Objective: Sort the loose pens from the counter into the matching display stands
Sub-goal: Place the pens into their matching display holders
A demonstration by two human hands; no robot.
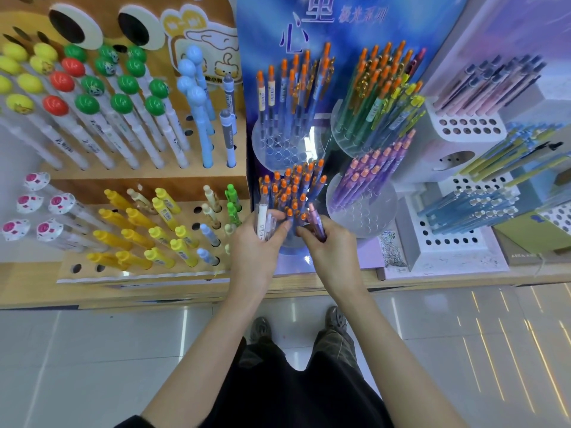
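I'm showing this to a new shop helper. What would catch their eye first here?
Probably the two hands at the centre: the left hand grips a few white pens and the right hand holds a purple pen, both right by a dense cluster of orange-tipped blue pens. Next, the green, red and yellow ball-topped pens on the wooden stand at upper left.

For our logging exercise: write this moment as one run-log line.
left hand: holds white pens | right hand: holds purple pen | both: at orange-capped pens | purple rack: to their right
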